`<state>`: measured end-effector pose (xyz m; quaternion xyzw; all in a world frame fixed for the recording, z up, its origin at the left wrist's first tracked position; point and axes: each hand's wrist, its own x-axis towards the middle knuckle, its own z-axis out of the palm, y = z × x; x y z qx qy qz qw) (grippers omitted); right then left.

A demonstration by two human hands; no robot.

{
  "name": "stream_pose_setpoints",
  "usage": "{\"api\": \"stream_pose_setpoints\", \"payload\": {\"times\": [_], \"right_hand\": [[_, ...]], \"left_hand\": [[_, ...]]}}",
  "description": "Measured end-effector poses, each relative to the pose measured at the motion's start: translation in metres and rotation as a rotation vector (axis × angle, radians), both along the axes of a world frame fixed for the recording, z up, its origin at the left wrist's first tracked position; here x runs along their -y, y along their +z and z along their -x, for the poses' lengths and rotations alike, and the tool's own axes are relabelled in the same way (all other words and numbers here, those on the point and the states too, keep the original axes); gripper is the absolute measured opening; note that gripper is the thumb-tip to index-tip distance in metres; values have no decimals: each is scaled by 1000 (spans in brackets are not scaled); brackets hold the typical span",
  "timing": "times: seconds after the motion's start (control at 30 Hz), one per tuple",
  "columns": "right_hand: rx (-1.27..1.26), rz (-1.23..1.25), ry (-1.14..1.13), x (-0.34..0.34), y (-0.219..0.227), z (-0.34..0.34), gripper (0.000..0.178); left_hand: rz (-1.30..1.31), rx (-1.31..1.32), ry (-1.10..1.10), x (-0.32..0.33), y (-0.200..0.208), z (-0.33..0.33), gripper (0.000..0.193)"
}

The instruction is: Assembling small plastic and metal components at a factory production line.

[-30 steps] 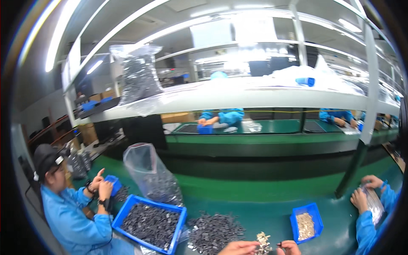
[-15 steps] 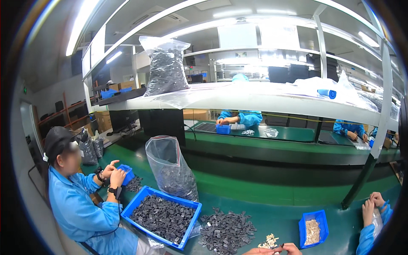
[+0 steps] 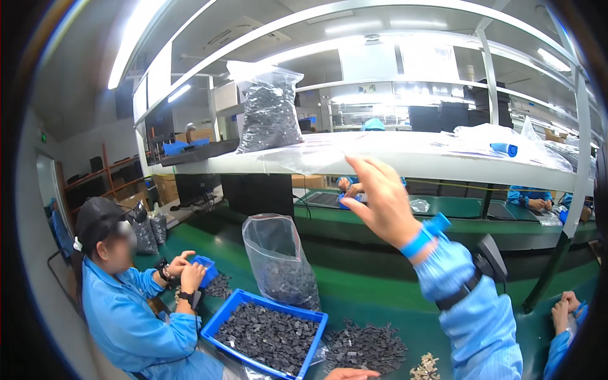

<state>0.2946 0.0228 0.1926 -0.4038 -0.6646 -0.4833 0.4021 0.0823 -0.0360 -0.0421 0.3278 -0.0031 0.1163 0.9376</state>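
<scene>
Green bench (image 3: 380,304), tray (image 3: 317,342) of black parts (image 3: 269,335), right hand (image 3: 385,206) spread, left hand (image 3: 350,374), grip unclear

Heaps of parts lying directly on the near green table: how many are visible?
3: a large dark heap right of the big blue tray, a pale heap at the lower edge, and a smaller dark heap beside the small blue box. The raised right arm may hide more.

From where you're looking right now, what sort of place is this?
Likely a factory workshop for sorting or assembling small parts: a blue tray full of small black parts sits on a green workbench, with a blue-jacketed co-worker alongside.
</scene>
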Motion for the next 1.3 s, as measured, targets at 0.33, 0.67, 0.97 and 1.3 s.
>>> {"api": "stream_pose_setpoints", "payload": {"times": [0.33,0.67,0.97,1.3], "right_hand": [[-369,-92,-127,-84,97,-87,33],[-195,196,-105,-76,77,-151,43],[-39,12,-954,70,128,-165,77],[-709,-78,-890,246,107,-287,36]], "left_hand": [[47,-17,199,-49,-14,42,23],[28,-64,22,-51,-13,6,24],[-44,-91,61,-50,-24,1,25],[-79,-109,45,-33,-11,-18,24]]}}
